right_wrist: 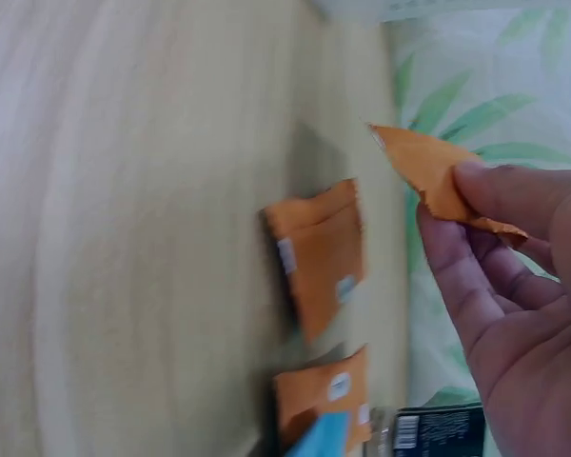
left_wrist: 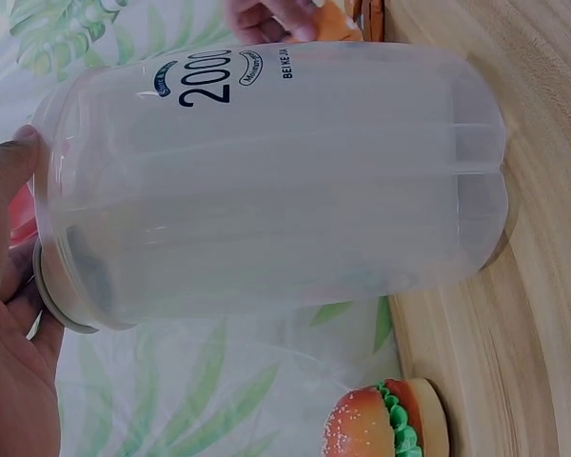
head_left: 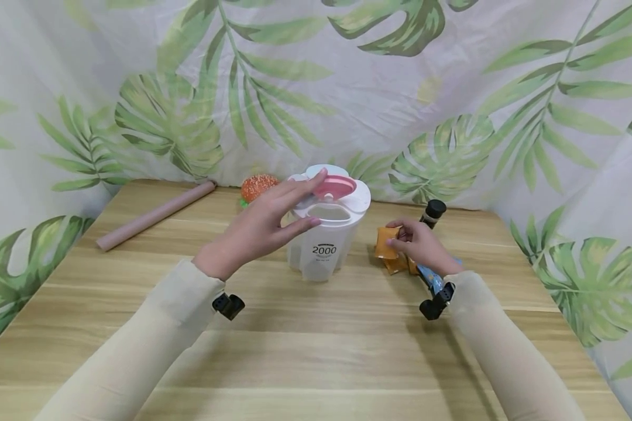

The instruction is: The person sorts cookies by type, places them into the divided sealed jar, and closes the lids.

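Observation:
A clear plastic storage jar (head_left: 323,254) marked 2000 stands on the table, its white lid (head_left: 358,199) showing a raised pink flap (head_left: 338,187) and one uncovered opening. My left hand (head_left: 265,219) lies across the lid with fingers extended, the thumb close to that opening. In the left wrist view, the thumb and fingers rest at the lid's rim. To the right of the jar, my right hand (head_left: 423,242) pinches a small orange sachet (right_wrist: 433,171) between thumb and fingers, above the table. Two more orange sachets (right_wrist: 319,252) lie below it.
A dark bottle with a black cap (head_left: 435,209) and a blue packet (head_left: 433,278) are by the right hand. Behind the left hand sits a toy hamburger (head_left: 259,187). A pinkish roll (head_left: 155,216) lies at the table's left. A leaf-patterned cloth (head_left: 274,88) hangs behind.

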`<state>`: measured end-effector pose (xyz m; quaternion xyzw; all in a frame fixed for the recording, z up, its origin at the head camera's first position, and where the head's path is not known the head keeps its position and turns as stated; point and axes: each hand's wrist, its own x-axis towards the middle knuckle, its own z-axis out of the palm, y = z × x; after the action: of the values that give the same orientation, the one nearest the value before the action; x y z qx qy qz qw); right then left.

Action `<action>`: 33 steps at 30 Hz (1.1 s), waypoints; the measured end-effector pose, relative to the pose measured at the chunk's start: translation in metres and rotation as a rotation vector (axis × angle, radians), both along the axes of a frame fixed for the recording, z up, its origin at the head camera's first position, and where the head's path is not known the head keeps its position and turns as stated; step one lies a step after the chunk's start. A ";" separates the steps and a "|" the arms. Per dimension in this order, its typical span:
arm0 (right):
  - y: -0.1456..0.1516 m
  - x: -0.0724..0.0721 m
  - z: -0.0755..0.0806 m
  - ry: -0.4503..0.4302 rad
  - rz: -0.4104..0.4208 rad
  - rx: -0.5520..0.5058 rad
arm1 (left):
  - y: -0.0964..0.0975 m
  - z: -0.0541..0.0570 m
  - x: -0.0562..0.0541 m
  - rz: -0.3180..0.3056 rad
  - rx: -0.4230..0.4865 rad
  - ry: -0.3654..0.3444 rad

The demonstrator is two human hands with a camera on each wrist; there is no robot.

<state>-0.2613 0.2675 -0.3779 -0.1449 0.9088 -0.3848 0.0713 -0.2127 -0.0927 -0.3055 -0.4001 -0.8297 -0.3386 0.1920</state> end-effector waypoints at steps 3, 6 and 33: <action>-0.001 0.001 0.013 -0.008 -0.035 -0.111 | 0.000 0.000 0.000 0.001 0.004 0.011; -0.004 0.006 0.026 -0.009 -0.064 -0.246 | 0.001 -0.002 0.000 0.003 0.007 0.014; -0.088 0.053 0.116 0.398 0.139 -0.558 | 0.000 0.000 0.000 -0.015 0.007 -0.008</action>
<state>-0.2082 0.1791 -0.2616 -0.2927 0.7527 -0.5767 -0.1235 -0.2131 -0.0926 -0.3055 -0.4044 -0.8263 -0.3443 0.1876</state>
